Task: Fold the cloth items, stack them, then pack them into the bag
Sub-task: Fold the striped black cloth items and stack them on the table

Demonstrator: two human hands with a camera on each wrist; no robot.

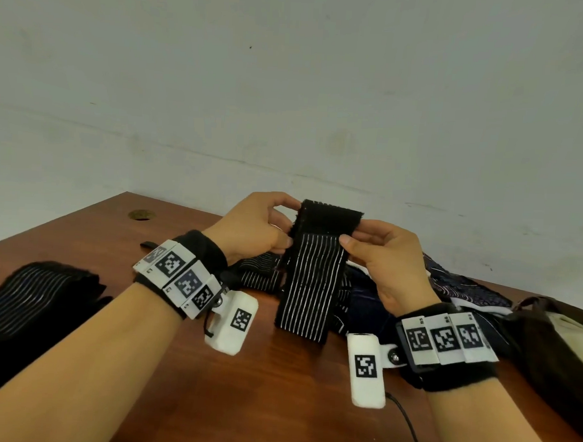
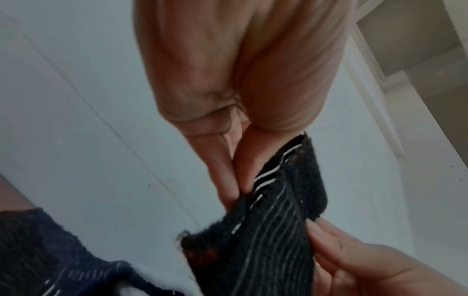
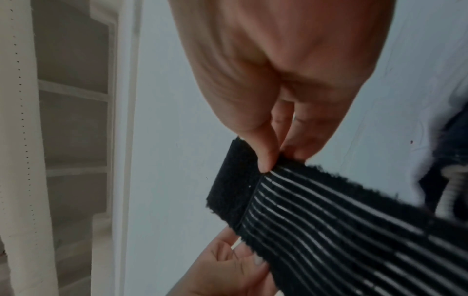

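A black cloth strip with thin white stripes (image 1: 309, 281) hangs upright above the wooden table (image 1: 260, 380), its plain black end at the top. My left hand (image 1: 285, 227) pinches its upper left edge (image 2: 255, 188) and my right hand (image 1: 351, 238) pinches its upper right edge (image 3: 268, 170). The strip's lower end reaches down to the table. A folded striped cloth (image 1: 29, 299) lies at the table's left. A heap of dark patterned cloths (image 1: 447, 291) lies behind my right hand. The dark brown bag (image 1: 551, 352) sits at the right edge.
A pale wall (image 1: 289, 87) stands behind the table. A round hole (image 1: 139, 215) is in the table's far left corner. A black cable (image 1: 408, 426) runs over the near table edge.
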